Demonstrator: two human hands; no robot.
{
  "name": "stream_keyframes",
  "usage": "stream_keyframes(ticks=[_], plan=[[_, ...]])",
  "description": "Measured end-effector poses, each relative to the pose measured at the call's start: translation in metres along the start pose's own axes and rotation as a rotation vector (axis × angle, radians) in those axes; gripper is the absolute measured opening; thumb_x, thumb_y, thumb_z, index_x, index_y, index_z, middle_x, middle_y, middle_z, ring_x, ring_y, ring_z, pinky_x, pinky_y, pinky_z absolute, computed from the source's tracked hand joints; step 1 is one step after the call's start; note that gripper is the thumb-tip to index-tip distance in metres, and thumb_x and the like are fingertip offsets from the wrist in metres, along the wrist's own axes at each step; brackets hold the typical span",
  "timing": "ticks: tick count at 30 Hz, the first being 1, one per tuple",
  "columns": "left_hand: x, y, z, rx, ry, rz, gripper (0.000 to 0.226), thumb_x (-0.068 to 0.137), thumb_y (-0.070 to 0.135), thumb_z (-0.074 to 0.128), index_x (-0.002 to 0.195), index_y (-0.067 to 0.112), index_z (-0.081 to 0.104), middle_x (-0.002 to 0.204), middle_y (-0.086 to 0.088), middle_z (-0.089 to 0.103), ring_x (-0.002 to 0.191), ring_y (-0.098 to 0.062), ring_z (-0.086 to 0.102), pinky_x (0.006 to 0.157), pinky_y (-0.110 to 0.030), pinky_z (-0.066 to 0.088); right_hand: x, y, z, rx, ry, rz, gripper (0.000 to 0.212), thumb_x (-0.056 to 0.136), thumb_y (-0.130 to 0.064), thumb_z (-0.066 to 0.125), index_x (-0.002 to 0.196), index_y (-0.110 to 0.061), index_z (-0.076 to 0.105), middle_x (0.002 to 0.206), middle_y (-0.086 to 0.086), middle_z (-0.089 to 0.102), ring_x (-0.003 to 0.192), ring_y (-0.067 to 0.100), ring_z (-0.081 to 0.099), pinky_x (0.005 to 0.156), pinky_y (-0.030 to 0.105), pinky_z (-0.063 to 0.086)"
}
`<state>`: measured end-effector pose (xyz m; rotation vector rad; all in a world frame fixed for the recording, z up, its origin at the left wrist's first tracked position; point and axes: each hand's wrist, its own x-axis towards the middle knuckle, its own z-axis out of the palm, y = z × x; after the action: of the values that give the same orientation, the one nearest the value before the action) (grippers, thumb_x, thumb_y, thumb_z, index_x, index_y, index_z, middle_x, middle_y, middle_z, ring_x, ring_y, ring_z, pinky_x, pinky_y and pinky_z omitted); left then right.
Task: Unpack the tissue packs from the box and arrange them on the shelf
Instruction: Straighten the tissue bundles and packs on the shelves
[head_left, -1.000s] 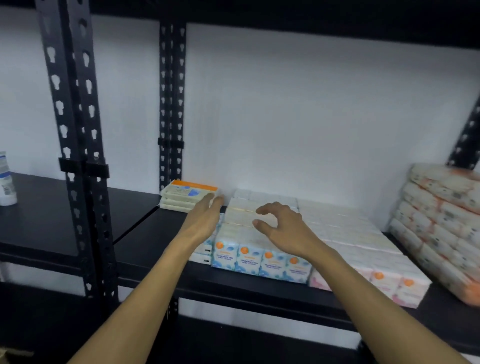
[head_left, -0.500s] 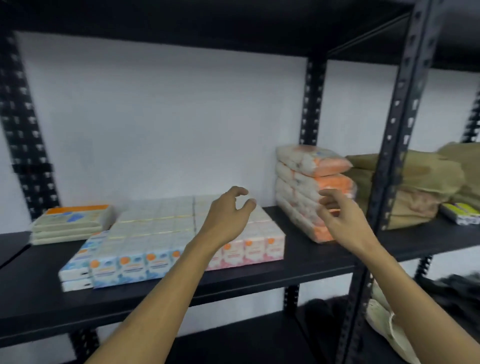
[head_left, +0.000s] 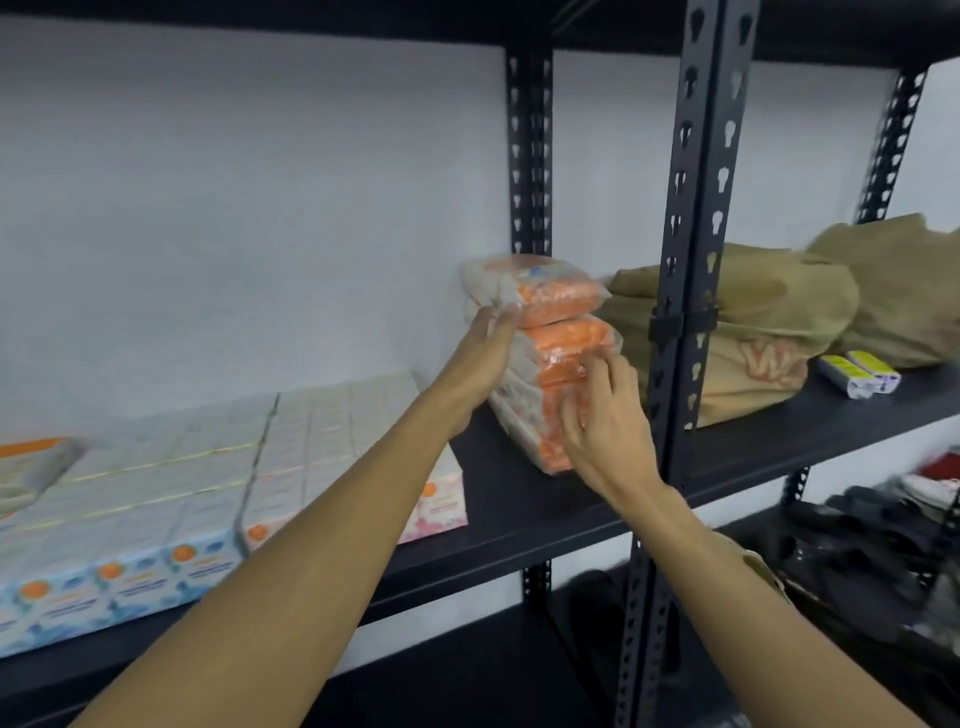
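A stack of orange-and-white tissue packs (head_left: 550, 332) in clear wrap stands on the black shelf (head_left: 519, 499) near the rear upright. My left hand (head_left: 480, 358) lies flat against the stack's left side with straight fingers. My right hand (head_left: 605, 415) touches the stack's front with loosely bent fingers. Left of the stack, rows of small blue and pink tissue packs (head_left: 208, 478) lie flat on the same shelf. The box is not in view.
A black front upright (head_left: 691, 312) rises just right of my right hand. Beyond it lie tan bags (head_left: 769, 332) and two small yellow-topped boxes (head_left: 857, 374). An orange-topped pack (head_left: 31, 457) sits at the far left. Dark clutter fills the lower right.
The view has swung right, from the flat packs to the orange stack. Both hands moved from above the small packs onto the stack's left side and front.
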<state>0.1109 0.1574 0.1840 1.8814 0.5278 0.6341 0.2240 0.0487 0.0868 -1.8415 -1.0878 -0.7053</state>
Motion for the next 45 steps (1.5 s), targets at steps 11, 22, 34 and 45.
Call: stream_keyframes(ticks=[11, 22, 34, 45], plan=[[0.070, -0.049, 0.024, -0.230, -0.094, -0.309, 0.084, 0.088, 0.087, 0.027, 0.152, 0.033, 0.040, 0.136, -0.005, 0.063, 0.116, -0.024, 0.063, 0.083, -0.042, 0.055, 0.006, 0.014, 0.053, 0.340, 0.211, 0.291, 0.070, 0.102, -0.056, 0.040, 0.159, -0.031, 0.009, 0.165, 0.008, 0.020, 0.148, 0.028, 0.030, 0.113, 0.057, 0.038], [0.068, -0.049, 0.028, -0.143, -0.163, -0.316, 0.100, 0.073, 0.098, 0.030, 0.153, 0.038, 0.037, 0.147, -0.008, 0.055, 0.134, -0.033, 0.051, 0.110, -0.059, 0.043, 0.007, 0.021, 0.047, 0.221, 0.165, 0.240, 0.071, 0.104, -0.056, 0.035, 0.161, -0.028, 0.002, 0.164, 0.011, 0.022, 0.146, 0.030, 0.034, 0.110, 0.058, 0.040], [0.072, 0.045, -0.016, -0.024, 0.056, -0.065, 0.085, 0.094, 0.080, 0.028, 0.162, 0.040, -0.002, 0.172, 0.002, 0.006, 0.154, -0.035, 0.019, 0.122, -0.061, 0.020, 0.023, 0.022, 0.051, -0.171, 0.135, -0.244, 0.081, 0.100, -0.051, 0.045, 0.159, -0.003, 0.017, 0.168, 0.017, 0.005, 0.156, 0.034, 0.004, 0.124, 0.058, 0.007], [0.109, -0.004, 0.016, -0.010, 0.063, -0.002, 0.071, 0.097, 0.063, 0.043, 0.156, 0.051, 0.005, 0.156, 0.003, 0.043, 0.134, -0.029, 0.048, 0.093, -0.050, 0.051, 0.040, 0.056, 0.094, -0.228, 0.284, -0.344, 0.071, 0.099, -0.039, 0.041, 0.157, -0.005, 0.020, 0.164, 0.022, 0.021, 0.154, 0.036, 0.015, 0.123, 0.060, 0.011]])
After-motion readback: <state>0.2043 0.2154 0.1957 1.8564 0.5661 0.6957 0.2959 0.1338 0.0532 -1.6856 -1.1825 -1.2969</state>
